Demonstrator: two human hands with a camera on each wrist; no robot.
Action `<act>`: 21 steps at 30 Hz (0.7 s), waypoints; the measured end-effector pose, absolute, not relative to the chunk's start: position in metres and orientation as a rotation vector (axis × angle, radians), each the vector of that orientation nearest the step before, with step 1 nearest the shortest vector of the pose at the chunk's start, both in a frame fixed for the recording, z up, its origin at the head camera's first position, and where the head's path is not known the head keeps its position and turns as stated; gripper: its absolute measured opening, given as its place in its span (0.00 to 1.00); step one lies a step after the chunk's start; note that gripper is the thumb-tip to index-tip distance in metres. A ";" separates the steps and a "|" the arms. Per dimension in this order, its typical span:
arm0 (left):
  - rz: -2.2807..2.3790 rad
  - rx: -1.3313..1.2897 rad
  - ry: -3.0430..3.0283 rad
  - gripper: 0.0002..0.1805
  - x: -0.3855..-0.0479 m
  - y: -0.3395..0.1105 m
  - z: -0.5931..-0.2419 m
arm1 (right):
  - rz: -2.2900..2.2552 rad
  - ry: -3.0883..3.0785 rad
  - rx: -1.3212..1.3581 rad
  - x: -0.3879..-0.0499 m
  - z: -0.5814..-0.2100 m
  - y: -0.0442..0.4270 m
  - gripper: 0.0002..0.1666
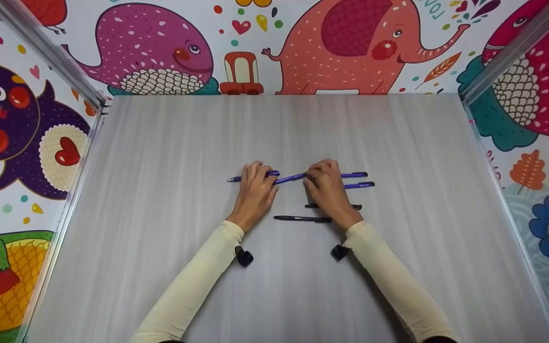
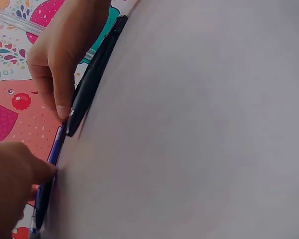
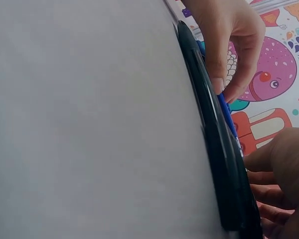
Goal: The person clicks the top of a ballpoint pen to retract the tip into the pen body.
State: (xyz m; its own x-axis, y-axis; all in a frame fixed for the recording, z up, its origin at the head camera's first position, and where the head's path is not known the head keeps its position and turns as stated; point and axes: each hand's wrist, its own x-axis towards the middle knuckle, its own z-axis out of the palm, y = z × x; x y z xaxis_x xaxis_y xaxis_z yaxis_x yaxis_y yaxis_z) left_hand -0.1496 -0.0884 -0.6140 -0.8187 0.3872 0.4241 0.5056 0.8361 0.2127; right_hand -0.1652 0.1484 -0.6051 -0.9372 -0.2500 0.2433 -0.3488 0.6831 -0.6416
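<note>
A blue pen [image 1: 289,179] lies slantwise between the two hands. My left hand [image 1: 255,188] pinches its left end between thumb and fingers. At the pen's other end, my right hand [image 1: 326,186] grips it with the fingertips. Another blue pen [image 1: 234,179] passes beneath the left hand's fingers, its tip pointing left. Two more blue pens, an upper one [image 1: 354,175] and a lower one [image 1: 360,185], stick out to the right of the right hand, which hides their left parts. In the right wrist view, the left thumb and fingers meet at a blue pen [image 3: 226,112].
Nearer the body, one black pen [image 1: 303,218] lies by the right wrist, and a second black pen [image 1: 356,206] is partly covered by that hand. Patterned cartoon walls with metal rails [image 1: 513,52] border the grey table [image 1: 169,157].
</note>
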 end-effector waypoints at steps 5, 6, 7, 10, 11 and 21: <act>-0.480 -0.670 -2.654 0.11 -0.151 -0.089 -0.615 | 1.075 -2.758 0.468 -0.165 -0.607 0.145 0.11; -0.490 -0.671 -2.652 0.11 -0.151 -0.089 -0.616 | 1.074 -2.759 0.464 -0.165 -0.607 0.145 0.11; -0.498 -0.671 -2.650 0.11 -0.151 -0.089 -0.616 | 1.075 -2.761 0.461 -0.165 -0.606 0.144 0.11; -0.521 -0.670 -2.644 0.10 -0.152 -0.089 -0.616 | 1.071 -2.770 0.461 -0.164 -0.604 0.144 0.12; -0.527 -0.668 -2.641 0.10 -0.152 -0.089 -0.615 | 1.069 -2.774 0.462 -0.164 -0.604 0.144 0.12; -0.596 -0.673 -2.599 0.07 -0.152 -0.089 -0.617 | 1.152 -2.755 0.467 -0.161 -0.601 0.142 0.13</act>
State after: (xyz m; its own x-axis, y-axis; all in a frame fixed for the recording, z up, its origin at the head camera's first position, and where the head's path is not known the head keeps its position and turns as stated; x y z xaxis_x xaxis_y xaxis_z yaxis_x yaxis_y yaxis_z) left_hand -0.1524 -0.0887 -0.6174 -0.8089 0.3623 0.4630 0.5280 0.7942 0.3009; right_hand -0.1612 0.1418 -0.6009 -0.9454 -0.2356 0.2253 -0.3258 0.6628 -0.6742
